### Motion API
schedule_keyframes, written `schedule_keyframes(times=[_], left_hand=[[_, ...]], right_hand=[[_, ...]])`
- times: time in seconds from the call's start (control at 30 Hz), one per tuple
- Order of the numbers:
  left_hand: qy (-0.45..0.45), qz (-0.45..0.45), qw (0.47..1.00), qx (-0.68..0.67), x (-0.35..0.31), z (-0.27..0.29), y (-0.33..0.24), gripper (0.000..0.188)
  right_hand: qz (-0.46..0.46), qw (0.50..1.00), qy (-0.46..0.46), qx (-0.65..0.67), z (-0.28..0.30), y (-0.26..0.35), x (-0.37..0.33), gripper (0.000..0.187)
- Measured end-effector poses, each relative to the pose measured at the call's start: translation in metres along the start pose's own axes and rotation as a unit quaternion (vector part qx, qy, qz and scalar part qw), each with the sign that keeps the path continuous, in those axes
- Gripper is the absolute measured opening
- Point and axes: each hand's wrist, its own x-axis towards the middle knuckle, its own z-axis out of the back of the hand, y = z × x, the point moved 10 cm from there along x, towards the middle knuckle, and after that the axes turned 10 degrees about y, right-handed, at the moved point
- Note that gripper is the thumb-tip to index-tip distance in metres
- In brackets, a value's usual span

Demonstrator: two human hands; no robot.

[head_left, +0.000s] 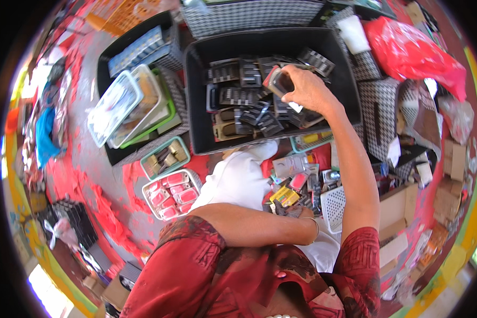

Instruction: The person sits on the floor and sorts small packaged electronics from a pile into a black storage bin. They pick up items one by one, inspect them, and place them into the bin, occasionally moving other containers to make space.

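Note:
Reaching over a large black bin (193, 106), my right hand (307, 90) pinches a small pack (281, 82) with a dark rounded front and a reddish-tan edge. Below it the bin holds many small black packs (238, 96) in loose rows. A couple of tan-backed packs (227, 130) with dark oval fronts lie in its near left corner. My left forearm crosses my body, and my left hand (305, 213) rests low beside a dark grey bundle (287, 209); its fingers are mostly hidden. A yellow pack (284, 196) lies close to that hand.
Left of the bin, clear lidded containers (116, 108) are stacked on another black bin. A teal-rimmed basket (166, 157) and a white basket (148, 195) of red packs sit nearer. Houndstooth boxes (377, 114) and a red plastic bag (403, 53) crowd the right, above an open cardboard box (403, 209).

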Motion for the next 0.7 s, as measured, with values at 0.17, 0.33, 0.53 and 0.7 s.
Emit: schedule_keyframes(times=[0.17, 0.33, 0.53, 0.7], left_hand=[[-0.003, -0.020, 1.000, -0.021, 0.018, -0.003, -0.003, 0.031], [-0.028, -0.064, 0.997, -0.016, 0.031, 0.009, -0.021, 0.030], [-0.050, -0.110, 0.993, -0.019, 0.044, 0.026, -0.054, 0.030], [-0.060, -0.136, 0.988, -0.030, 0.055, 0.030, -0.073, 0.030]], right_hand=[[0.152, 0.968, 0.169, 0.108, -0.089, 0.089, 0.046, 0.046], [0.082, 0.918, 0.387, -0.006, -0.196, 0.093, 0.072, 0.044], [-0.055, 0.911, 0.334, -0.235, -0.205, 0.072, 0.099, 0.047], [-0.121, 0.918, 0.213, -0.311, -0.123, 0.039, 0.086, 0.047]])
